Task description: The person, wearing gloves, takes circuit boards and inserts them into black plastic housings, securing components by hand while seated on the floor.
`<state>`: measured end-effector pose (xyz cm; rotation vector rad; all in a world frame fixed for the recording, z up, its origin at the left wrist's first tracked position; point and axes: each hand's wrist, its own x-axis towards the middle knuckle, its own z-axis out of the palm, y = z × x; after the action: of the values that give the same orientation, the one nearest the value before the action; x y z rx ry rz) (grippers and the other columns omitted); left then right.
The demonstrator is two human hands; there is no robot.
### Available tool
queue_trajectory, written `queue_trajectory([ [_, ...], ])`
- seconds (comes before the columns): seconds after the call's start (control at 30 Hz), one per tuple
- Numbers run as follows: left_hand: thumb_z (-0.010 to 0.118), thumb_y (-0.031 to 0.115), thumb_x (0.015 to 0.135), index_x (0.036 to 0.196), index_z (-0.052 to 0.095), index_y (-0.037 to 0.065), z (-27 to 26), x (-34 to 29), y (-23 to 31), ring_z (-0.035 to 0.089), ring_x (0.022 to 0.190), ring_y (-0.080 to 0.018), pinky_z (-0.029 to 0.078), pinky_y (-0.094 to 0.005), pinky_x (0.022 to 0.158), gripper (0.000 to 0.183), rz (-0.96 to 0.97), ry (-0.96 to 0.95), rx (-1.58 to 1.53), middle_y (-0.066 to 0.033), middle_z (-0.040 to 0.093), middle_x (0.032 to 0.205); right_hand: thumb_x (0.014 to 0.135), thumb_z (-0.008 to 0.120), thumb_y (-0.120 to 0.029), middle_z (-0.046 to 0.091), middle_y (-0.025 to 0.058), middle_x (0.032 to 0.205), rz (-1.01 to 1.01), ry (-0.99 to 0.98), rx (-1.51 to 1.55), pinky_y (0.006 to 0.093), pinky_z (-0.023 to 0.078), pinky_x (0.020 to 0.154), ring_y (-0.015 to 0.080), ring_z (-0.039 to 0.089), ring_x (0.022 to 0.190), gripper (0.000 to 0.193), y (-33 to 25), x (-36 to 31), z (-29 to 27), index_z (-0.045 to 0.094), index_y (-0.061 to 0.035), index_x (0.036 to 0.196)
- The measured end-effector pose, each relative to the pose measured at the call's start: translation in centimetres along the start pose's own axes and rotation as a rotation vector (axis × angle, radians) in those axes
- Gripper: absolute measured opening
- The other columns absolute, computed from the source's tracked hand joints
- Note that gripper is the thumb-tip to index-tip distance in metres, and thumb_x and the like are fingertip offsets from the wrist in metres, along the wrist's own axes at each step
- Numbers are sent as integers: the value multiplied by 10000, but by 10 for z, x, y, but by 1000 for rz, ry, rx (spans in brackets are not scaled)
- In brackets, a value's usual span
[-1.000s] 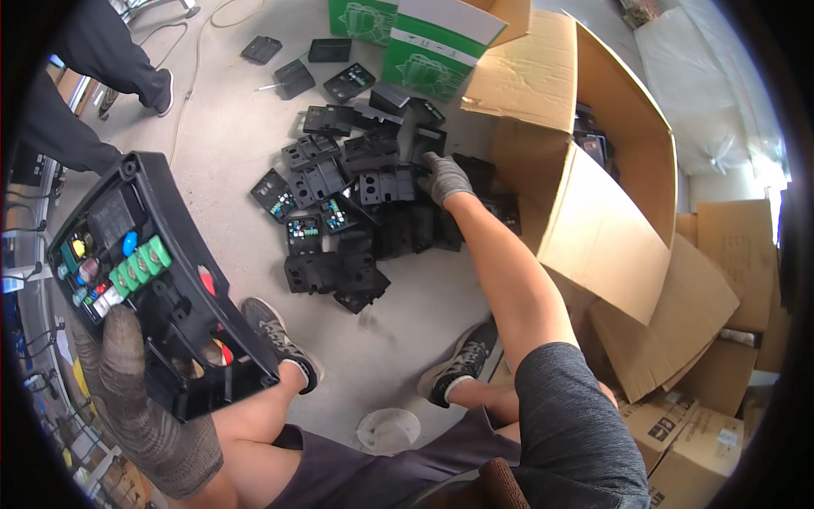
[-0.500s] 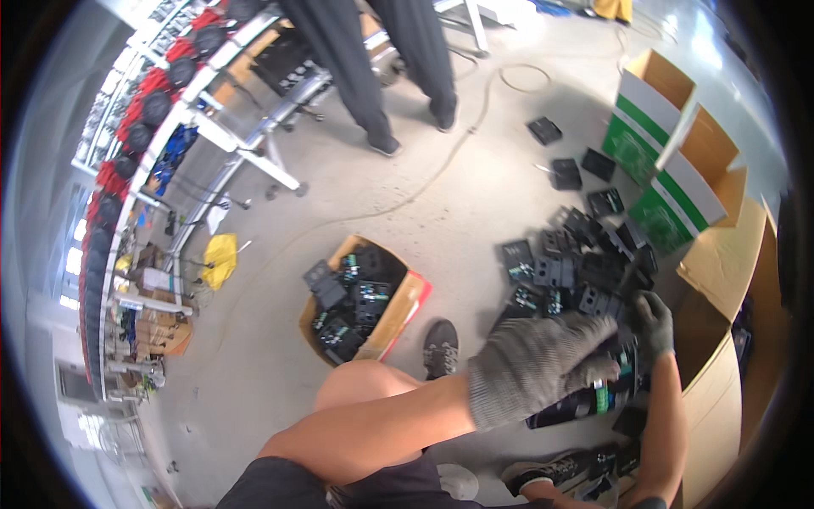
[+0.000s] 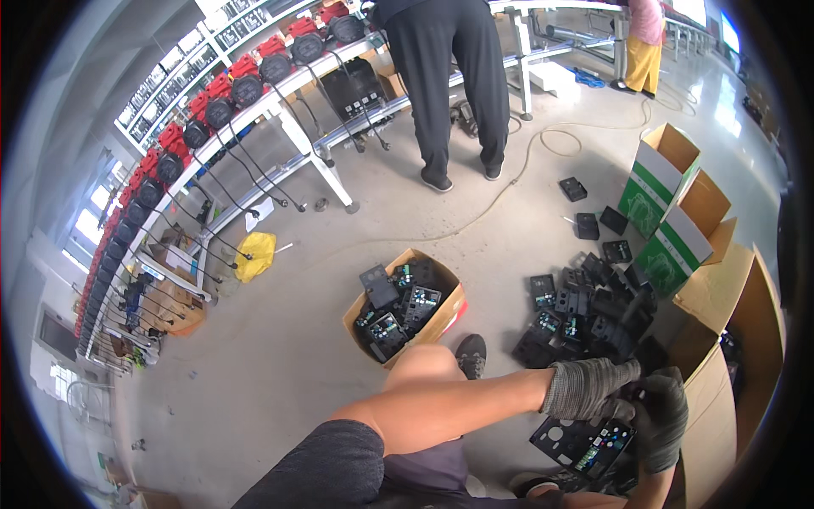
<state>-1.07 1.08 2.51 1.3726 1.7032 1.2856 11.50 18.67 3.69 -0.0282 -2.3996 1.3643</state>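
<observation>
Both my hands wear grey knit gloves and meet at the lower right. My left hand point(image 3: 588, 388) has its fingers closed around a small dark part by my right hand; I cannot make out what it is. My right hand point(image 3: 663, 420) is closed too, its fingertips against the left ones, and what they hold is hidden. Just below them is a black plastic housing point(image 3: 555, 434) with round holes, a circuit board and green terminals inside. My gloves cover its upper edge. A heap of similar black housings point(image 3: 585, 314) lies on the floor beyond my hands.
A cardboard box point(image 3: 454, 310) full of black housings stands by my shoe. Green-and-white cartons point(image 3: 674, 250) and a large open carton point(image 3: 721, 386) stand at the right. A person in dark trousers point(image 3: 449, 85) stands by a workbench. A cable point(image 3: 475, 216) crosses the floor.
The view has tilted upward, showing more of the workbench and a second person. My left hand has moved right to meet my right hand, uncovering more of the housing below.
</observation>
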Motion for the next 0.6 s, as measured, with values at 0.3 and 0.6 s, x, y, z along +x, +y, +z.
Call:
queue_trajectory([
  [0.3, 678, 343, 952, 1206, 559, 22, 31, 3, -15, 670, 783, -420, 527, -462, 691, 426, 26, 80, 16, -232, 675, 839, 683, 757, -14, 560, 98, 920, -150, -82, -81, 362, 498, 735, 262, 609, 878, 323, 3, -15, -16, 583, -62, 952],
  [0.6, 680, 318, 932, 1169, 576, 5, 36, 6, -26, 660, 711, -414, 527, -488, 599, 406, 84, 84, 421, -196, 655, 753, 1002, 598, -422, 618, 16, 892, 444, -134, 415, 252, 482, 697, 101, 596, 759, 373, 31, -35, -12, 602, -50, 979],
])
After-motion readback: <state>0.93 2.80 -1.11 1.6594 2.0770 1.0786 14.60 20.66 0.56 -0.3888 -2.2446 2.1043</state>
